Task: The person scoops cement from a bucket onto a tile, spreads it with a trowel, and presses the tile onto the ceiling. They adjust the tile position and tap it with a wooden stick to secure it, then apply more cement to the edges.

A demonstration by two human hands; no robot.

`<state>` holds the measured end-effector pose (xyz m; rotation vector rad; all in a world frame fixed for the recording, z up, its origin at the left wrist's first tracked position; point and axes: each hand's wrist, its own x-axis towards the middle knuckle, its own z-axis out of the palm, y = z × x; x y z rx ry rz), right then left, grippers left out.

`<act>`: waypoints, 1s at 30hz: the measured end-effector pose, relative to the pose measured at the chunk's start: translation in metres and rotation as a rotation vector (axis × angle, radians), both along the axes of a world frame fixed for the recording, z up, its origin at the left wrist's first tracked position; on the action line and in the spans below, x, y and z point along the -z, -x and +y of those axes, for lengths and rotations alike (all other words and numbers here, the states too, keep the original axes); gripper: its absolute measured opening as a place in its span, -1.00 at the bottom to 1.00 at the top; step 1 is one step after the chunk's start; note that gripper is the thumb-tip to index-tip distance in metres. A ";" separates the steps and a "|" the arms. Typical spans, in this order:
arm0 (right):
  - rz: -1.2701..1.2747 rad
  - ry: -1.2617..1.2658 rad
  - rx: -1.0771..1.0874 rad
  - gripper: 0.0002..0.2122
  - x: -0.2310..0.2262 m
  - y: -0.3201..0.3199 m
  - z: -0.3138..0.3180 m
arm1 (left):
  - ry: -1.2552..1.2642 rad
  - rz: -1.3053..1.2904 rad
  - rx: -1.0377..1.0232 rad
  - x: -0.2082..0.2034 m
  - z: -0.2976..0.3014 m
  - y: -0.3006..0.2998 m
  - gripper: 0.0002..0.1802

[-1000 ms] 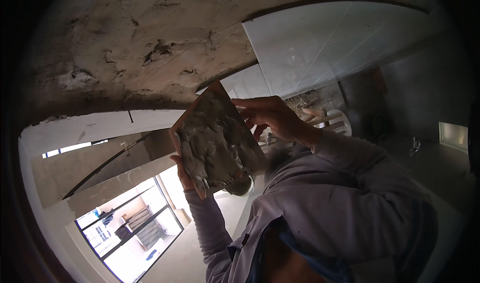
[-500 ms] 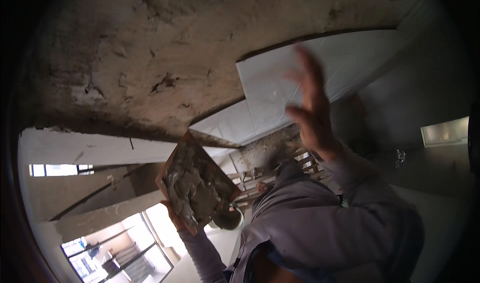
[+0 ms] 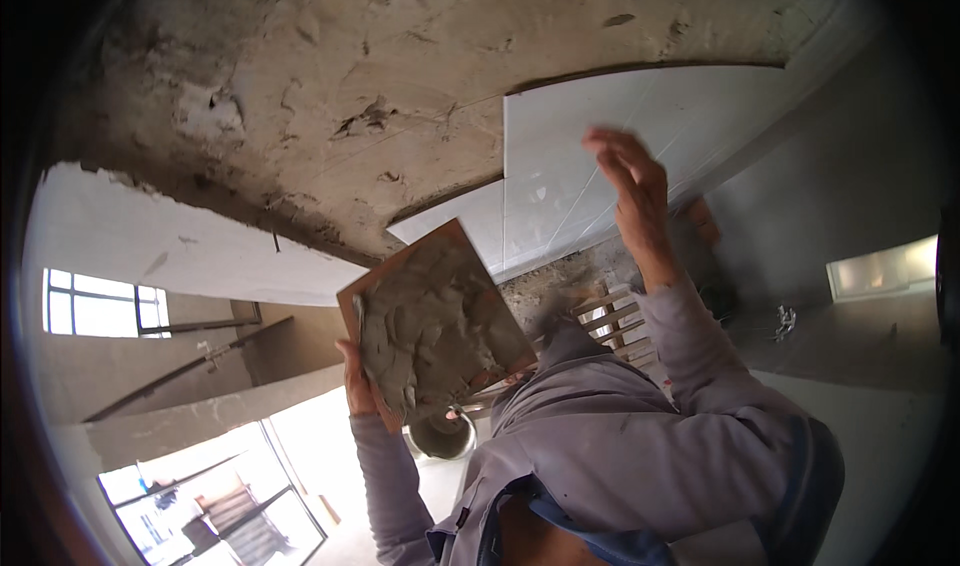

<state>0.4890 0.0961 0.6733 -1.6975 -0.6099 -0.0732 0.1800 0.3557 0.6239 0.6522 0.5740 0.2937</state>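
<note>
- One left hand (image 3: 357, 378) holds the tile (image 3: 452, 234) at its left edge.
- The tile, spread with grey mortar (image 3: 430, 316), lies rightward of this grip, tilted; no clear long axis shows.
- The right hand (image 3: 636, 186), empty, fingers loosely bent, is farther from the tile.
- Beyond: pale laid tiles (image 3: 570, 156), up and right; a bucket (image 3: 443, 438), partly hidden, below.

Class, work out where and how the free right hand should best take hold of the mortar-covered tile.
Probably by the right edge of the tile, with the right hand coming from the right: that edge faces it, mortar coats most of the broad face, and the left hand holds the opposite edge.
</note>
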 end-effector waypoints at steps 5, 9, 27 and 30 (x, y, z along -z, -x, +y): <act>1.187 -0.265 -0.591 -0.51 0.055 0.053 -0.006 | -0.062 0.059 0.047 0.006 0.002 -0.045 -0.24; 1.378 -0.287 -0.579 -0.60 0.060 0.066 0.006 | 0.012 0.036 0.184 0.029 0.018 -0.068 -0.25; 1.508 -0.458 -0.610 -0.65 0.064 0.039 0.014 | 0.090 0.008 0.240 0.035 0.024 -0.103 -0.25; 1.517 -0.509 -0.582 -0.65 0.065 0.040 0.016 | 0.099 -0.050 0.246 0.036 0.025 -0.105 -0.26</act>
